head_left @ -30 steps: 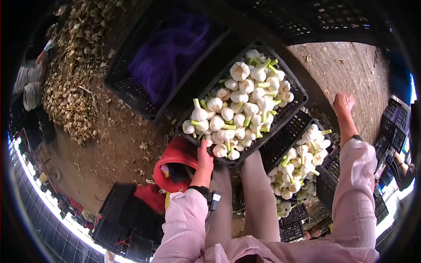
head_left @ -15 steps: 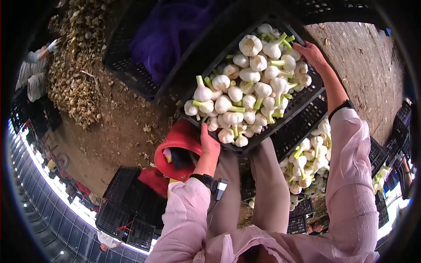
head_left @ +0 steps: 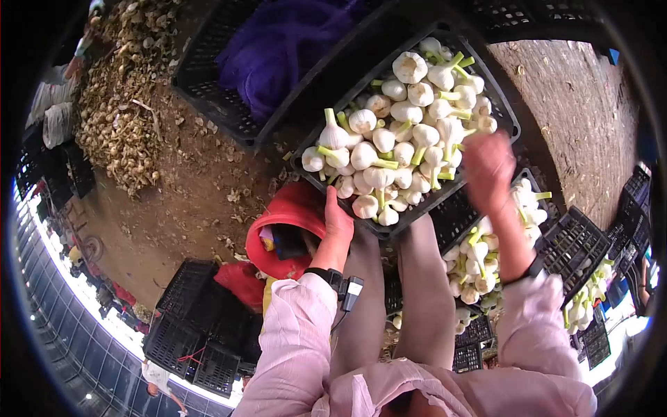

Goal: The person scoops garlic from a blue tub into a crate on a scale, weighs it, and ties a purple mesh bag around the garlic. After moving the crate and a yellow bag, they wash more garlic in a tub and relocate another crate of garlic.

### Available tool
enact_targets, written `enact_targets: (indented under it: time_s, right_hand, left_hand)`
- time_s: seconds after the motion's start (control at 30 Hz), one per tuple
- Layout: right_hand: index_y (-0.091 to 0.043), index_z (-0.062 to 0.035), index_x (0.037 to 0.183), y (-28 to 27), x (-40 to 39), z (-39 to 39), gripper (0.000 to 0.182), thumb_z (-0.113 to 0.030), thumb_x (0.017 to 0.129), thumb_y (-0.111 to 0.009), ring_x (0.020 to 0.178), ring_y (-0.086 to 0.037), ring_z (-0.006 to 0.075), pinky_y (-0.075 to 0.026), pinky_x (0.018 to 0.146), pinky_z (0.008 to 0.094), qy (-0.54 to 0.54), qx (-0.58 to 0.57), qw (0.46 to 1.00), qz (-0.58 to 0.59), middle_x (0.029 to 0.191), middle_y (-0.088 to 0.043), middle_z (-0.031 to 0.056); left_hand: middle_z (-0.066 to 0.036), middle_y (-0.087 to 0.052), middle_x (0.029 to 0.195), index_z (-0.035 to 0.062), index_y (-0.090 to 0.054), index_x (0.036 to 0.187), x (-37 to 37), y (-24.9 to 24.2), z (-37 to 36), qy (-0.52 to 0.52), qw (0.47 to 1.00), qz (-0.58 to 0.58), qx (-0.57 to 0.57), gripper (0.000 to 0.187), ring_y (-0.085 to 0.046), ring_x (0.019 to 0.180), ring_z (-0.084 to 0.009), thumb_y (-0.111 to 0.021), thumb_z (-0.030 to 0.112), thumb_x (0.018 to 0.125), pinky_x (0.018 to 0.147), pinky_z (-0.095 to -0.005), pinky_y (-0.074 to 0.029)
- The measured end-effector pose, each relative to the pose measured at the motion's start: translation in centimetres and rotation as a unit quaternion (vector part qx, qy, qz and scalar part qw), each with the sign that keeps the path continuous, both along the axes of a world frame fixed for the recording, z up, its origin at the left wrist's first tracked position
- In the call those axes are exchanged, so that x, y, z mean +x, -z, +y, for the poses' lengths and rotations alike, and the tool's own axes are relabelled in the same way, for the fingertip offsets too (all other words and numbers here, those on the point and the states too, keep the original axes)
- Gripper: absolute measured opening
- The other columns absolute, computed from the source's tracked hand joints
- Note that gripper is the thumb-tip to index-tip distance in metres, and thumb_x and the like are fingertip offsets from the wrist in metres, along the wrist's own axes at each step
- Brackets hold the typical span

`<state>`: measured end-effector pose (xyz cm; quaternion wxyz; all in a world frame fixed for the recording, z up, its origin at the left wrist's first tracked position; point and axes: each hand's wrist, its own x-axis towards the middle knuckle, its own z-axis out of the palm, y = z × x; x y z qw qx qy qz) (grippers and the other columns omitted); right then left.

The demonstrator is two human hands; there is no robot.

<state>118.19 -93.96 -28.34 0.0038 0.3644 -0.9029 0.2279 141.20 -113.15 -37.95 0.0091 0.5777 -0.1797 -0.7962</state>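
Observation:
A black crate (head_left: 513, 115) full of white garlic bulbs (head_left: 363, 156) with short green stems stands in front of my knees. My left hand (head_left: 338, 226) grips its near left edge, the thumb over the rim beside the bulbs. Over the crate's right side is my right hand (head_left: 490, 163), blurred by motion, its fingers too smeared to read. A second lot of garlic (head_left: 478, 260) lies lower, beside my right knee, partly hidden by my right forearm.
A red bucket (head_left: 262, 240) lies tipped beside my left wrist. Another black crate (head_left: 191, 90) holds purple netting (head_left: 278, 52). Garlic scraps (head_left: 118, 146) are heaped at the left. Stacked black crates (head_left: 184, 313) stand at lower left. A person (head_left: 156, 379) appears at the bottom left.
My right hand has let go of the crate's far right edge and moved down and back towards me. My left hand still holds the crate.

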Motion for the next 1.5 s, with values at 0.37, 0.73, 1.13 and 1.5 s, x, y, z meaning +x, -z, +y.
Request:
enact_targets:
  time_s: [0.37, 0.73, 1.13, 1.5]
  right_hand:
    - [-0.056, -0.0146, 0.092, 7.1, 12.1, -3.4, 0.027, -0.015, 0.066, -0.054, 0.069, -0.050, 0.0208, -0.042, 0.054, 0.0315, -0.143, 0.136, 0.974, -0.112, 0.073, -0.044, 0.0052]
    - [-0.037, -0.0072, 0.124, -5.4, -4.8, 11.6, 0.052, -0.012, 0.076, -0.056, 0.054, -0.051, 0.0130, -0.042, 0.047, 0.0227, 0.178, -0.495, 0.588, -0.614, 0.079, -0.059, 0.0080]
    - [-0.058, -0.0026, 0.095, 12.8, -15.2, 3.7, 0.048, -0.046, 0.075, -0.054, 0.084, -0.058, 0.0280, -0.043, 0.075, 0.0343, 0.242, 0.074, 0.856, -0.451, 0.085, -0.061, 0.0157]
    - [-0.056, 0.0041, 0.076, -1.1, -12.5, 3.4, 0.044, -0.040, 0.072, -0.056, 0.066, -0.056, 0.0352, -0.043, 0.062, 0.0400, 0.267, 0.087, 0.881, -0.381, 0.066, -0.055, 0.0231]
  left_hand:
    - [-0.009, -0.028, 0.132, 0.0069, -0.022, 0.130, 0.1, -3.2, -1.4, 0.063, 0.991, -0.114, 0.023, 0.068, -0.027, 0.121, -0.0233, -0.043, 0.049, 0.081, 0.100, -0.0370, -0.019]
    - [-0.004, -0.039, 0.122, 0.0118, -0.036, 0.122, 0.5, -1.9, -1.3, 0.044, 0.989, -0.138, 0.024, 0.057, -0.037, 0.111, -0.0190, -0.052, 0.044, 0.078, 0.094, -0.0330, -0.026]
    - [-0.010, -0.042, 0.123, 0.0016, -0.035, 0.122, -1.5, -1.0, -0.4, -0.030, 0.999, -0.008, 0.023, 0.051, -0.039, 0.114, -0.0241, -0.038, 0.038, 0.086, 0.097, -0.0364, -0.029]
    - [-0.008, -0.042, 0.124, 0.0071, -0.036, 0.124, -1.3, -9.0, -3.2, 0.031, 0.999, -0.027, 0.031, 0.054, -0.039, 0.114, -0.0257, -0.030, 0.045, 0.086, 0.095, -0.0400, -0.030]
